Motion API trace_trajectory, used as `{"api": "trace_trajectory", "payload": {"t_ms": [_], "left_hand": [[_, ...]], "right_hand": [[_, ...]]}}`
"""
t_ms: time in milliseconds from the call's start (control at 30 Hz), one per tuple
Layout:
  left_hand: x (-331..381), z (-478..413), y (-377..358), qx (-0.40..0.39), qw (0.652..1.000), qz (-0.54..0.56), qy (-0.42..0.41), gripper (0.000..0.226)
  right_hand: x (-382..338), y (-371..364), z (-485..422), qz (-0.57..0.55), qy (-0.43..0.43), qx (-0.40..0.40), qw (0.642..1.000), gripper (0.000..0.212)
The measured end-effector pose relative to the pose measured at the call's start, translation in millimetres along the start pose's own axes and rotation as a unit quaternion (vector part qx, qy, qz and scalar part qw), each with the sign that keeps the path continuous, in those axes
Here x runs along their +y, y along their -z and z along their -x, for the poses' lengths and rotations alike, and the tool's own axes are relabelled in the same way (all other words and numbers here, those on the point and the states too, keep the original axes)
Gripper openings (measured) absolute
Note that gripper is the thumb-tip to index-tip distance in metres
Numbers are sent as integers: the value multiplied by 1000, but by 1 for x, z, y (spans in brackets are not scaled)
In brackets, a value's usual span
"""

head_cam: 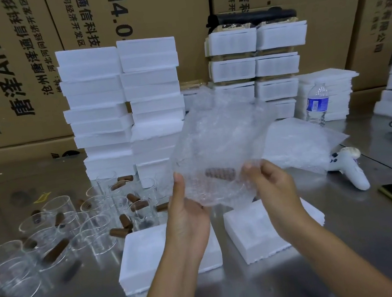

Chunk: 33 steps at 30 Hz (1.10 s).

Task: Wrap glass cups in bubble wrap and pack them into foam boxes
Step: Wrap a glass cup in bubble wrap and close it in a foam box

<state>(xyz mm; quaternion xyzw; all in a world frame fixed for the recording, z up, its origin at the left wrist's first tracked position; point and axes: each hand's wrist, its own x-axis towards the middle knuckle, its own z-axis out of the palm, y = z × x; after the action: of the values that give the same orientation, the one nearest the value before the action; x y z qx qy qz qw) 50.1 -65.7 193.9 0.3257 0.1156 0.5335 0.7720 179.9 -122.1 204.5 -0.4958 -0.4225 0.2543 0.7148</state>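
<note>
left hand: bubble wrap gripped at lower edge
right hand: same sheet pinched
cup: held inside wrap, between hands
foam boxes: laid under hands

I see the bubble wrap held up over the table — a clear, crumpled sheet with one glass cup, brown handle sideways, showing through its lower part. Two white foam boxes lie flat just beneath; loose cups crowd the left — foam stacks behind.
</note>
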Motion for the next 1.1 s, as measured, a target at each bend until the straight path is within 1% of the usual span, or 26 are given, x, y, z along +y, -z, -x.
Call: {"api": "trace_trajectory", "payload": {"t_ms": [33,100,233,333,433,533,567,700,867,933,967,1033,1100], "left_hand": [[0,0,2,9,1000,-9,0,105],[0,0,5,18,999,-27,2,115],[0,2,9,-3,997,-82,-7,121],[3,0,14,-39,989,-142,-24,109],[9,-2,21,-49,981,-186,-23,95],[12,-5,25,-44,979,-200,-21,65],[12,-6,26,-42,977,-208,-23,60],[13,-13,27,-44,961,-270,-32,50],[17,-23,24,-90,913,-395,-42,41],[15,-27,23,-95,905,-412,-48,45],[13,-30,23,-93,904,-415,-51,46],[9,-33,24,-80,906,-412,-55,44],[3,-37,26,-58,915,-396,-58,44]], "right_hand": [[-4,-1,-5,-9,2,12,1000,21],[-13,-5,-14,-4,20,12,1000,22],[-24,-10,-27,6,37,-2,999,17],[-29,-9,-35,33,36,3,999,20],[-31,-6,-39,57,49,6,997,22],[-27,-3,-38,67,51,7,996,27],[-26,-3,-38,68,49,9,996,29],[-28,-4,-43,71,37,14,997,32],[-32,-3,-48,102,53,-45,992,49],[-30,-2,-52,110,41,-55,992,45],[-29,-1,-55,102,21,-59,993,43],[-24,4,-59,38,-28,-74,996,40],[-14,10,-63,-38,-53,-89,994,50]]}}
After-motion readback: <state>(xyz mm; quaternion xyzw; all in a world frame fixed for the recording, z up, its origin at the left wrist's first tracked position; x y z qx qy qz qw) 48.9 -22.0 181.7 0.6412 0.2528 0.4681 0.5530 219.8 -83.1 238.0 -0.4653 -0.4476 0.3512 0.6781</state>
